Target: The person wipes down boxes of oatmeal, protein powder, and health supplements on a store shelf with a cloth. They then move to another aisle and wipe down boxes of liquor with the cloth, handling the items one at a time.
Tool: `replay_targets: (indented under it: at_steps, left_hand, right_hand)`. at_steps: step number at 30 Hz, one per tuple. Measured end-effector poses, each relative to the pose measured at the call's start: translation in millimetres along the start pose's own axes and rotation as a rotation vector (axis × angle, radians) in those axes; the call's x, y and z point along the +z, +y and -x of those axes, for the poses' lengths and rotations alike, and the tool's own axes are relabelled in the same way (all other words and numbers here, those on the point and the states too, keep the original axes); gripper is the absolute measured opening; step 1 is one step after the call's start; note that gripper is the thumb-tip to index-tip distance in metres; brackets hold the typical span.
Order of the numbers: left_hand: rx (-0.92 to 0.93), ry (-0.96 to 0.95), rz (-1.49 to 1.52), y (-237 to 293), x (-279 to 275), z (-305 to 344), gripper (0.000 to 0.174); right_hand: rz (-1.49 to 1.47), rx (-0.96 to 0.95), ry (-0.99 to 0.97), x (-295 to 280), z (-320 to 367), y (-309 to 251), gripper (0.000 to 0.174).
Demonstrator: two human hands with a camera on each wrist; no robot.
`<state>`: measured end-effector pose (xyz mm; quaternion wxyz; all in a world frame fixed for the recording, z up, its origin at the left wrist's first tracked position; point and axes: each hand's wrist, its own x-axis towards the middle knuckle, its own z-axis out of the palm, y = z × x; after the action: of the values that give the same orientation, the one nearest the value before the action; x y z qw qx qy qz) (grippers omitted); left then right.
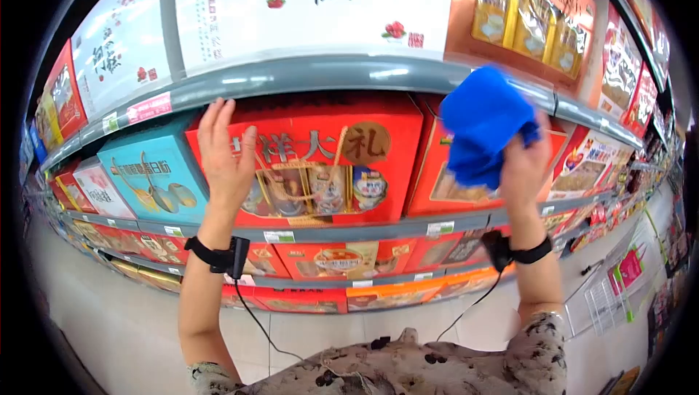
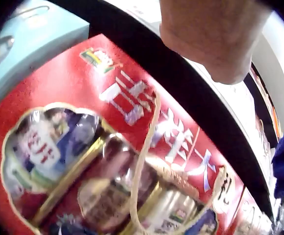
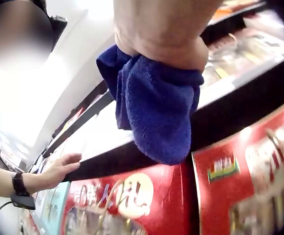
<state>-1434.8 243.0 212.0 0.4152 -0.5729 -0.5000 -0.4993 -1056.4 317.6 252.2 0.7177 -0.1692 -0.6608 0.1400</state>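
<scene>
My right hand [image 1: 526,166], blurred in the head view, holds a blue towelling cloth [image 1: 482,122] against the grey front edge of the upper shelf [image 1: 313,74]. In the right wrist view the cloth [image 3: 156,115] drapes down from the hand [image 3: 164,39] and hides its fingers. My left hand [image 1: 228,158] holds nothing; its fingers stretch upward, with the tips right at the shelf edge. Below that edge, behind the left hand, stands a red gift box [image 1: 397,122] with a rope handle [image 2: 138,181] and a window showing packets inside.
White boxes [image 1: 313,24] and an orange box [image 1: 466,9] stand on the upper shelf. A teal box [image 1: 149,151] is left of the red one, and another red box [image 1: 422,187] is to its right. Lower shelves carry more boxes. A wire rack [image 1: 601,307] stands at right.
</scene>
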Motion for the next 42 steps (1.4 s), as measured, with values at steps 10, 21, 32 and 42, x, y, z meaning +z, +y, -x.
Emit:
replay_targets:
  at_steps: [10, 21, 32, 42]
  left_hand:
    - [-0.330, 0.144, 0.033, -63, 3, -108, 0.062]
    - [-0.596, -0.091, 0.412, -72, -2, -151, 0.063]
    - [-0.532, -0.063, 0.435, -72, -3, -152, 0.065]
    - [-0.383, -0.061, 0.584, -85, 3, -140, 0.056]
  right_hand:
    - [0.313, -0.880, 0.207, 72, -214, -46, 0.041]
    - [0.753, -1.091, -0.446, 193, -86, -13, 0.041]
    - [0.837, -1.062, -0.199, 158, -181, -22, 0.042]
    - [0.874, -0.482, 0.157, 248, -236, -99, 0.031]
